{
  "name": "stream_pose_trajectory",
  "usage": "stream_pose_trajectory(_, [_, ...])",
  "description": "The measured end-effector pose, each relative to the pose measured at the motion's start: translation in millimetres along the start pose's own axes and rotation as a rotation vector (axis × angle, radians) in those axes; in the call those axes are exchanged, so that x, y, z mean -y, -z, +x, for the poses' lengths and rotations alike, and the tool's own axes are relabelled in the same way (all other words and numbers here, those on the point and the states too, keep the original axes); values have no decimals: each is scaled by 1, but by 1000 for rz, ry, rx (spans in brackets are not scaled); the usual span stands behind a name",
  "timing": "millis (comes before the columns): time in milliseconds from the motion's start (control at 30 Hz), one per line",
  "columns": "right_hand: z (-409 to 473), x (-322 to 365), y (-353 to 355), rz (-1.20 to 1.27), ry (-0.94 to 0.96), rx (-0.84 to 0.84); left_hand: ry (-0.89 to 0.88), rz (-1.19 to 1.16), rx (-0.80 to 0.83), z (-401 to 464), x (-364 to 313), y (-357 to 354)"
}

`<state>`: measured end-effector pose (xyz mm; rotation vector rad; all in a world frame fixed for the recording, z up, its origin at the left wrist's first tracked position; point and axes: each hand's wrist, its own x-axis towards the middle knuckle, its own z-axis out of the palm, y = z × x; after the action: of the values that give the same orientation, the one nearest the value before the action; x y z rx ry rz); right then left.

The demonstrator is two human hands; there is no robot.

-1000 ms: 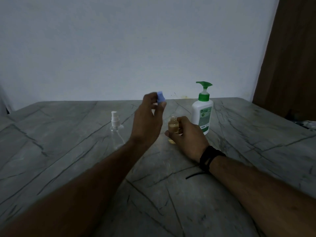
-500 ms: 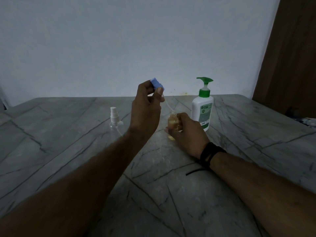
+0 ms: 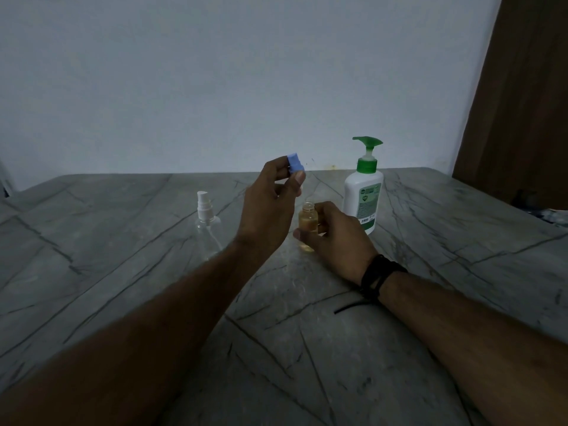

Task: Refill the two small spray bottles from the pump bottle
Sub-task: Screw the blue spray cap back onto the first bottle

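Likely a home room: a grey marble-patterned table [image 3: 430, 272] against a plain white wall [image 3: 246, 87], brown curtain [image 3: 522, 103] beside.

Left hand [image 3: 270, 207] raised, grip pinched; right hand [image 3: 336, 238] lower, fingers curled in grip.

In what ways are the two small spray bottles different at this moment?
1. The amber bottle has its top off, neck open; the clear bottle wears its white sprayer.
2. The amber bottle is held by the right hand, while the left hand pinches its blue spray cap; nothing touches the clear bottle.
3. The amber bottle holds yellowish liquid; the clear bottle looks empty.

Both stand upright on the table.
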<state>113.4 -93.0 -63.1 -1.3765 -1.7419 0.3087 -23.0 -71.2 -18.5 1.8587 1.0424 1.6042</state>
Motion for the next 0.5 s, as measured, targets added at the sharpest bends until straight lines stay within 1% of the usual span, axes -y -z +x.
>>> stream_pose_trajectory(200, [0, 0, 0, 26, 13, 10, -1, 101, 89, -4, 8, -2])
stream_pose_trajectory(500, [-1, -1, 0, 22, 6, 2, -3, 181, 143, -7, 20, -4])
